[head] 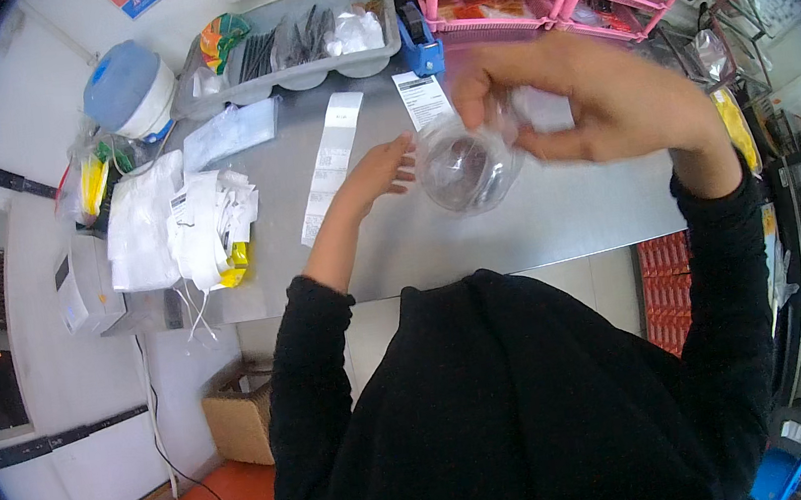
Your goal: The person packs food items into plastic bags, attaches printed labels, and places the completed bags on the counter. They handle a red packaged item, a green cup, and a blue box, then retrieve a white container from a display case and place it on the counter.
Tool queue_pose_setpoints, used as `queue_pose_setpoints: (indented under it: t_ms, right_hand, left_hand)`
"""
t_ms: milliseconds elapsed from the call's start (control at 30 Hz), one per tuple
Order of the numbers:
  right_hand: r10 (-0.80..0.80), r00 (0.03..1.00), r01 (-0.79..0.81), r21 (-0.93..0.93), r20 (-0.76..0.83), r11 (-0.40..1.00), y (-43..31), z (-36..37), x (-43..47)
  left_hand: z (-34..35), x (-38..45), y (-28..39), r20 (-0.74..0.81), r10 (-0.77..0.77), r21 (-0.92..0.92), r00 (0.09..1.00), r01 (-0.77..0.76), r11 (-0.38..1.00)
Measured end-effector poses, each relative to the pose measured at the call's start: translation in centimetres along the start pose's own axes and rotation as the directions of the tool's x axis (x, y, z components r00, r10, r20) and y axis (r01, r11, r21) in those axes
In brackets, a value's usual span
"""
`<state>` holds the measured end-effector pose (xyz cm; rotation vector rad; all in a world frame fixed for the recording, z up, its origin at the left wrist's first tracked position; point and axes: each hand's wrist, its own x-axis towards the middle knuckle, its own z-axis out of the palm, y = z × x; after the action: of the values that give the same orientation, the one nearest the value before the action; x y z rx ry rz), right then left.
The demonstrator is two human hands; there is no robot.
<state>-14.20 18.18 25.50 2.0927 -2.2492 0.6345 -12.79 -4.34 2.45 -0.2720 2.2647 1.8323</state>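
Note:
My right hand [591, 95] grips a clear plastic cup or tub [469, 170] over the steel table [400, 250]. The container is tilted, with a round end facing me, and is slightly blurred. At its left side is my left hand [379, 170], fingers apart and holding nothing; I cannot tell whether the fingertips touch the plastic. Behind the container lies a printed paper slip [421, 97], partly covered by it. A longer printed strip [334, 168] lies left of my left hand. Something white [542, 109] shows between the right thumb and fingers, its kind unclear.
A grey divided tray [285, 47] with cutlery and packets stands at the back, beside a blue tape dispenser [424, 45]. Pink stacked baskets [492, 21] stand back right. White bags [143, 229] and a bundle of paper slips [214, 228] occupy the left.

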Motion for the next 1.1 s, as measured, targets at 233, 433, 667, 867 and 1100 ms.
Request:
queue_pose_setpoints:
  t_ms: [233,433,667,867,1100]
  right_hand:
    - [-0.481,0.843,0.218,-0.664,-0.241,0.715,-1.7,-5.2,1.5]
    - [-0.322,0.611,0.393,-0.076,-0.724,0.917,1.5,-7.0,1.9]
    - [0.48,0.599,0.083,0.646,-0.641,0.759,6.0,2.6,-4.5]
    - [0.807,0.505,-0.235,0.85,-0.307,0.471,7.0,14.0,-7.4]
    - [0.789,0.301,-0.392,0.685,-0.536,0.615,6.5,20.8,-9.4]
  left_hand:
    - [-1.0,-0.7,16.9,-0.109,0.937,0.789,-0.332,-0.602,-0.122]
    - [1.7,-6.3,28.2,0.465,0.468,0.515,-0.752,-0.2,-0.834]
    - [1.6,-8.0,24.0,0.803,0.559,0.235,-0.205,-0.753,-0.615]
    - [6.8,-6.3,15.7,0.579,0.39,0.776,0.716,-0.63,0.004]
    - [6.8,3.6,8.6,0.386,-0.274,0.267,0.881,0.178,0.947]
